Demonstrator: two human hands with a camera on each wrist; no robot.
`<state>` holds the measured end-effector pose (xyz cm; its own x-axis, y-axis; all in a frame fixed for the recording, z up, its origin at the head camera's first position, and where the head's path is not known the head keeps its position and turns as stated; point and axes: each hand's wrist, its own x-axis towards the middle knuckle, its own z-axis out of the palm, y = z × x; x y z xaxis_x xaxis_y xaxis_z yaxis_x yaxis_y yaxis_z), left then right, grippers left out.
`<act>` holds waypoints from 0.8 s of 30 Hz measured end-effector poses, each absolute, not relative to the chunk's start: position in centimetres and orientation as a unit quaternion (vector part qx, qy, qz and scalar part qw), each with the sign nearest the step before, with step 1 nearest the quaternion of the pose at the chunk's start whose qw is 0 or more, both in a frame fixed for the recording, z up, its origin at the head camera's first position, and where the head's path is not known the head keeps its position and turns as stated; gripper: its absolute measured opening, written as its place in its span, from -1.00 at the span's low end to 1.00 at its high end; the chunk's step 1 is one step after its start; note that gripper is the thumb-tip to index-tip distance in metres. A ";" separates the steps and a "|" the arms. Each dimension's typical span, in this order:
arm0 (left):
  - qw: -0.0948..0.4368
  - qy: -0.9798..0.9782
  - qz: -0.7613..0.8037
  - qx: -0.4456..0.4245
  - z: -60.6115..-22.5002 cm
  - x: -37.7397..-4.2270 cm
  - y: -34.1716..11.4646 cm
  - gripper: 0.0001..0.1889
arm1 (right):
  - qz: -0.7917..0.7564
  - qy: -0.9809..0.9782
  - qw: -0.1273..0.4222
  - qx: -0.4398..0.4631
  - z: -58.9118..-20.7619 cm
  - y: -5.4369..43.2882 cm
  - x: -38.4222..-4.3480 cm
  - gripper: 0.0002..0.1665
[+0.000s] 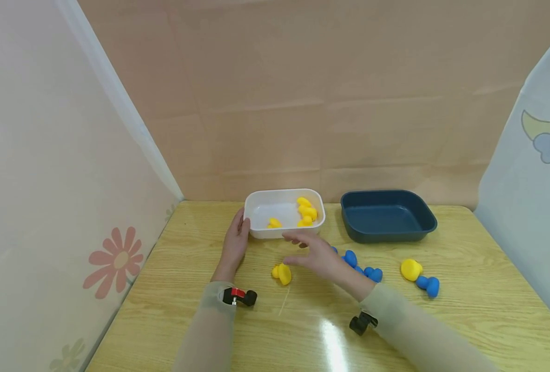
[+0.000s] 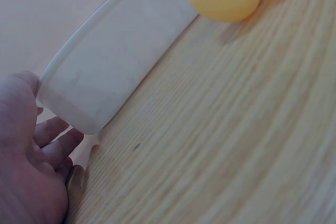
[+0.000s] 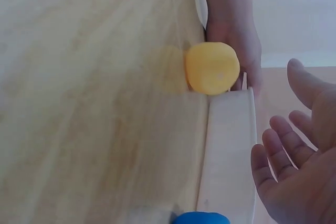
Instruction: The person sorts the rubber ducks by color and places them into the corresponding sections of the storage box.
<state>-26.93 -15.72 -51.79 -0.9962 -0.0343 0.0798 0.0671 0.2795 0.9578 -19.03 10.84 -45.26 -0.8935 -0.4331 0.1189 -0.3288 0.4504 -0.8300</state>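
Observation:
My left hand (image 1: 235, 242) holds the left end of a white plastic tub (image 1: 284, 234), its thumb at the front corner and the fingers along the side. In the left wrist view, fingertips (image 2: 73, 136) show at the tub's lower corner. Several yellow toy ducks (image 1: 308, 212) lie inside the tub. Fingers spread and nothing in its grasp, my right hand (image 1: 318, 256) hovers in front of the tub. Close to its thumb, on the table, lies one yellow toy duck (image 1: 282, 274), whose orange beak appears in the left wrist view.
A dark blue tub (image 1: 388, 237) stands right of the white one. Several blue toys (image 1: 350, 258) lie on the wooden table (image 1: 163, 320), partly behind my right forearm. Farther right are a yellow toy (image 1: 411, 269) and a blue toy (image 1: 430, 286). Cloth walls enclose the back and sides.

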 end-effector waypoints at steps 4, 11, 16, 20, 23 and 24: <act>0.040 -0.798 -0.601 -0.009 -51.8 -26.9 -15.8 -0.41 | -0.474 0.846 0.067 -0.237 -45.7 10.7 -18.4 -0.24; 0.044 -0.795 -0.605 -0.016 -51.8 -26.9 -15.8 -0.43 | -0.456 0.852 0.095 -0.241 -46.7 10.5 -17.8 -0.15; 0.045 -0.796 -0.604 -0.012 -51.8 -27.0 -15.8 -0.43 | -0.440 0.862 0.103 -0.229 -47.2 10.5 -17.5 -0.12; 0.045 -0.797 -0.603 -0.014 -51.8 -26.9 -15.8 -0.42 | -0.447 0.855 0.108 -0.239 -47.5 10.4 -17.4 -0.12; 0.044 -0.796 -0.604 -0.015 -51.8 -26.9 -15.8 -0.42 | -0.451 0.850 0.107 -0.250 -47.8 10.4 -17.4 -0.12; 0.044 -0.796 -0.603 -0.015 -51.8 -26.9 -15.8 -0.42 | -0.452 0.849 0.106 -0.253 -47.9 10.4 -17.4 -0.12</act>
<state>-26.93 -15.83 -51.82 -0.9957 -0.0291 0.0880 0.0768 0.2713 0.9594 -17.42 10.37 -47.89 -0.8495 -0.5253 0.0482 -0.3331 0.4633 -0.8212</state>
